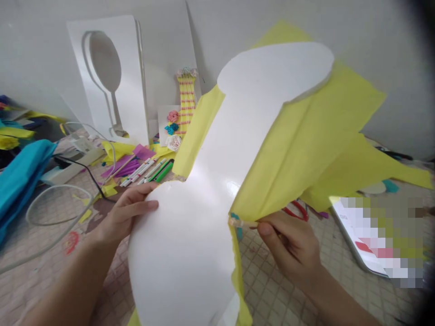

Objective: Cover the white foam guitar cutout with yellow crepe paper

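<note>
Grid-patterned tabletop (268, 280) below left hand (127, 210) in pinch on white cutout (183, 249), right hand (294, 242) likewise on thin stick (250, 224).

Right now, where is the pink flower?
In the head view, the pink flower is left of centre, beyond the left hand, just above the blue flower and left of the striped yellow piece.

Your left forearm (76, 276) rises from the lower left, your left hand (124, 215) turned inward, thumb stretched out; your right hand (295, 246) pinches thumb against forefinger, other fingers curled, your right forearm (340, 294) slanting in from the lower right
</note>
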{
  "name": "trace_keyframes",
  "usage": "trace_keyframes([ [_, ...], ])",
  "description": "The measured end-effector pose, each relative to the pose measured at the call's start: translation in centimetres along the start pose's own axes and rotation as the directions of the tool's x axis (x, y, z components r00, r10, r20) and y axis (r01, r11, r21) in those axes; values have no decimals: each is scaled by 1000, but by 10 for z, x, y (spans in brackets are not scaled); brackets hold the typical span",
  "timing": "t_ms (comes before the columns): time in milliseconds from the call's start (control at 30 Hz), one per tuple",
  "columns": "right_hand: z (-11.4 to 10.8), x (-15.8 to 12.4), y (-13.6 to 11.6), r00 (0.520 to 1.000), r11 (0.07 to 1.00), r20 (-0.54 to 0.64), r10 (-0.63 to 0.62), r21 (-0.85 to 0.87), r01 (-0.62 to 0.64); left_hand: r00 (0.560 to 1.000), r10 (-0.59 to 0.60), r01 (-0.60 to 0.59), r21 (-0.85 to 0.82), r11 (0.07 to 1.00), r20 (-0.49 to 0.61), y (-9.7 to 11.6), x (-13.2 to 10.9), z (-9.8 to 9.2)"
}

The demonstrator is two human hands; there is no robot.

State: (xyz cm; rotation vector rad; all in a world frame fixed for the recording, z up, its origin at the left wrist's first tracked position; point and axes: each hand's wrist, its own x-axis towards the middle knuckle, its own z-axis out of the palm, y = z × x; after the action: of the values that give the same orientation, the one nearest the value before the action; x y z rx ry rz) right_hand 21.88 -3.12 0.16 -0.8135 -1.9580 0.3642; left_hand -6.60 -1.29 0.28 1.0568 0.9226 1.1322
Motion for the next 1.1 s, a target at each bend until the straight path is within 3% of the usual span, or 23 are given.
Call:
trace_keyframes([
  [100, -1, 1, 0, 1000, 999, 18, 8, 41, -8, 1000, -4, 4, 4, 1000, 6, 2, -1, 0],
  [267, -1, 0, 1, 972, 973, 165, 164, 136, -187, 1000, -8, 9, 61, 998, -19, 6, -4, -3],
  [433, -4, 0, 1, 951, 952, 206, 232, 154, -266, 1000, 23, -23, 103, 994, 2, 6, -4, -7],
  [833, -8, 5, -4, 991, 989, 85, 101, 95, -109, 999, 45, -42, 103, 994, -26, 2, -1, -9],
  [1100, -9, 4, -4, 984, 979, 68, 163, 112, -170, 996, 50, -43, 88, 995, -80, 3, -1, -10],
])
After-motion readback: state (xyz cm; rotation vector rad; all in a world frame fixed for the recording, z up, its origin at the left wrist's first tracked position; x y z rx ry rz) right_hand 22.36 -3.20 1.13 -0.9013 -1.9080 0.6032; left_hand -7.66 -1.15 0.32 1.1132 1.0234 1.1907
